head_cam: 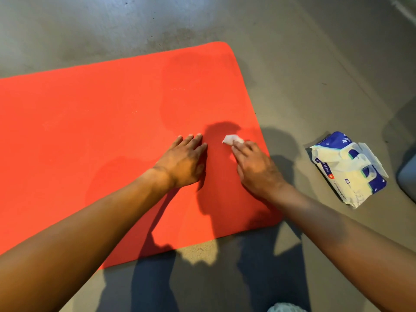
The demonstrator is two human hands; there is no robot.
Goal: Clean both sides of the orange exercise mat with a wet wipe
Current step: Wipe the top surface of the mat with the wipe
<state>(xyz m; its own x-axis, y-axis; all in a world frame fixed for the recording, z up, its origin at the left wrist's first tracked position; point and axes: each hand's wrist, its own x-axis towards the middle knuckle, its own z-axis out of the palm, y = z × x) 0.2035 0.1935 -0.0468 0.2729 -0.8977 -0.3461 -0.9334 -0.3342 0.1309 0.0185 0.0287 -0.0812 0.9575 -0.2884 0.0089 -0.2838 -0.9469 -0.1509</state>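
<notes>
The orange exercise mat (pixel 108 122) lies flat on the concrete floor and runs out of view on the left. My left hand (pixel 184 161) rests flat on the mat with straight fingers, near its right end. My right hand (pixel 256 167) is just to the right of it and presses a small crumpled white wet wipe (pixel 233 139) onto the mat with its fingertips. Darker damp patches show on the mat beyond both hands.
A blue and white pack of wet wipes (pixel 349 170) lies on the floor to the right of the mat, its flap open. A grey object (pixel 407 176) sits at the right edge. Bare concrete floor (pixel 292 52) surrounds the mat.
</notes>
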